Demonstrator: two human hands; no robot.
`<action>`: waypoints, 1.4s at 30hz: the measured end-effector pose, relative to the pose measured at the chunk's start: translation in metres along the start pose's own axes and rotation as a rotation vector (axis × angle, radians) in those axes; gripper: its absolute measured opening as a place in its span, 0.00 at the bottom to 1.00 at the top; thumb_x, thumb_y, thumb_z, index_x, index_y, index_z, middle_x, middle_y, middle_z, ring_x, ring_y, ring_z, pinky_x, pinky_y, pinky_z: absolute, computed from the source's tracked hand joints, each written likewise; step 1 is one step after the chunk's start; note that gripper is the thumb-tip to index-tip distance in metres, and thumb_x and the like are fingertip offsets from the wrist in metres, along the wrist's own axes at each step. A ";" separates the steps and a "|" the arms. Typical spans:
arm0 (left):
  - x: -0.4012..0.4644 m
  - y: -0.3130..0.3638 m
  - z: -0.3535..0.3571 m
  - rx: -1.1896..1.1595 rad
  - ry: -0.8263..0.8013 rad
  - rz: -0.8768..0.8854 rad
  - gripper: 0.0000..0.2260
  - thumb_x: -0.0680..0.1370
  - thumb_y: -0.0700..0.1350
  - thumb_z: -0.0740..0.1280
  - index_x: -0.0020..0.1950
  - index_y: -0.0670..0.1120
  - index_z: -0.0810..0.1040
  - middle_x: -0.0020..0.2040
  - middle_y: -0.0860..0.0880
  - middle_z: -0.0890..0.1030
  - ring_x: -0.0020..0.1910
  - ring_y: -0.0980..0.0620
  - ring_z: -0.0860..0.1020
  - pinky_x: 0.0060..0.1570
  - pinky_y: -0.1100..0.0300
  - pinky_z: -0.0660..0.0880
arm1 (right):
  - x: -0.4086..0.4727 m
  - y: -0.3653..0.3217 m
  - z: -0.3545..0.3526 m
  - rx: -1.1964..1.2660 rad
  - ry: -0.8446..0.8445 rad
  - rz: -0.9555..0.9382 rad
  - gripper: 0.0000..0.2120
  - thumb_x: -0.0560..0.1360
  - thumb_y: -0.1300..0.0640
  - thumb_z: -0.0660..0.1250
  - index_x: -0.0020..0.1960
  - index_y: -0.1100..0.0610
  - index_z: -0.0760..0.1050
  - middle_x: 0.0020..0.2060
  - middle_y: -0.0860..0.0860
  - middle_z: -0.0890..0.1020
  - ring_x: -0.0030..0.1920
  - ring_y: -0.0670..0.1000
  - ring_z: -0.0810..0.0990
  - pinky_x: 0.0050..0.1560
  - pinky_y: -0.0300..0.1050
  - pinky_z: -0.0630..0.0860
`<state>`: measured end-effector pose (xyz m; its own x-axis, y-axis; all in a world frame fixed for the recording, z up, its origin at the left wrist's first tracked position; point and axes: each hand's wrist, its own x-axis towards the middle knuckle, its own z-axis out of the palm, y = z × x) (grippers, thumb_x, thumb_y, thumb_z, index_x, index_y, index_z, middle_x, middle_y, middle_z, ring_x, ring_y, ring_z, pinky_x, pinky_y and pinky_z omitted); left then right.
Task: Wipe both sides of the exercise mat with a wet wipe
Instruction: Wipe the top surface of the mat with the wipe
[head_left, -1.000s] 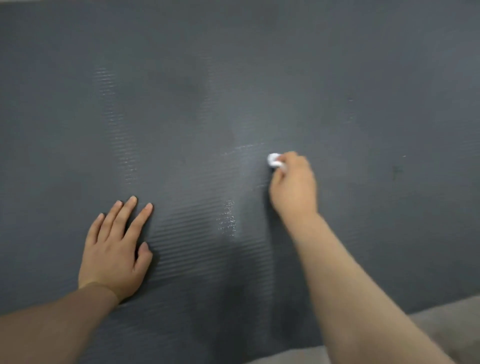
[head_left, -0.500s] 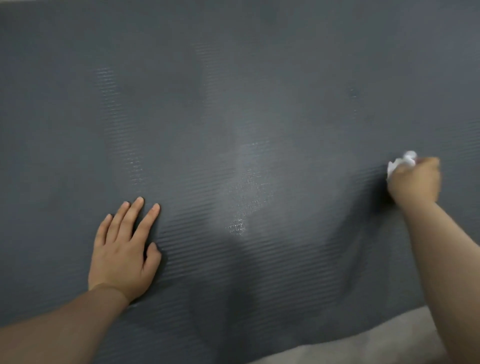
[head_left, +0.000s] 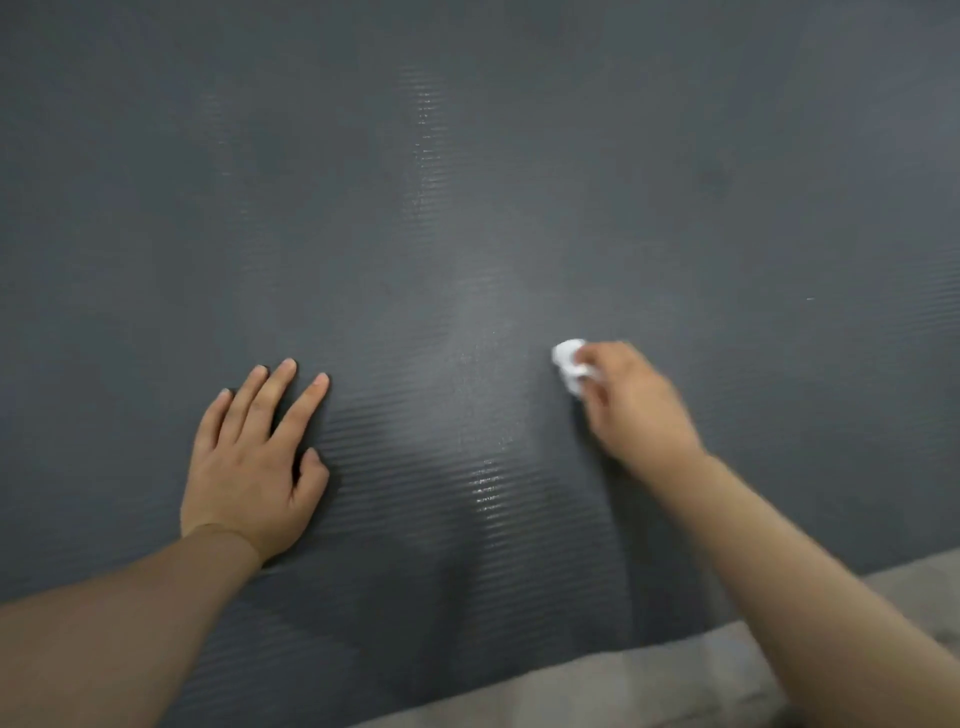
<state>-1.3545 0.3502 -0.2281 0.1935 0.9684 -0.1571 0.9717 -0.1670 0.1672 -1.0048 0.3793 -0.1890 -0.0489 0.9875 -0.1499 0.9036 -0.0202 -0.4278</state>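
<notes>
A dark grey ribbed exercise mat (head_left: 467, 182) fills almost the whole view and lies flat. My left hand (head_left: 254, 462) rests palm down on it at lower left, fingers spread, holding nothing. My right hand (head_left: 634, 405) is right of centre, blurred, with its fingers closed on a small crumpled white wet wipe (head_left: 571, 364) pressed against the mat. A shiny damp streak (head_left: 485, 483) shows on the mat between my hands.
The mat's near edge runs diagonally along the bottom right, with a strip of pale grey-beige floor (head_left: 649, 680) beyond it.
My right hand swept the wipe out to the right and has come back left toward the centre. My left hand stayed flat on the mat, shifting slightly in view.
</notes>
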 end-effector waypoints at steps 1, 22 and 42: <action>-0.001 0.000 0.001 0.008 -0.003 0.003 0.30 0.75 0.51 0.52 0.78 0.49 0.65 0.78 0.42 0.64 0.77 0.42 0.60 0.76 0.45 0.52 | 0.008 0.039 -0.022 -0.046 0.098 0.190 0.10 0.77 0.57 0.61 0.57 0.53 0.77 0.54 0.58 0.80 0.55 0.60 0.79 0.54 0.50 0.74; -0.001 -0.002 0.004 0.013 0.024 -0.001 0.30 0.76 0.51 0.51 0.79 0.51 0.63 0.79 0.45 0.62 0.78 0.44 0.57 0.77 0.49 0.47 | -0.036 0.098 -0.049 -0.131 0.163 0.588 0.12 0.77 0.56 0.64 0.58 0.60 0.75 0.58 0.62 0.79 0.58 0.63 0.77 0.55 0.51 0.73; 0.001 -0.003 0.003 -0.002 0.034 0.019 0.30 0.75 0.51 0.51 0.78 0.50 0.64 0.79 0.44 0.62 0.78 0.44 0.57 0.77 0.55 0.43 | -0.074 0.119 -0.065 -0.176 0.180 0.701 0.15 0.78 0.55 0.60 0.60 0.61 0.74 0.58 0.64 0.78 0.58 0.65 0.76 0.58 0.54 0.73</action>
<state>-1.3573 0.3515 -0.2314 0.2068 0.9709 -0.1207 0.9677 -0.1848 0.1713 -0.8662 0.3139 -0.1706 0.6210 0.7628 -0.1803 0.7528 -0.6445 -0.1338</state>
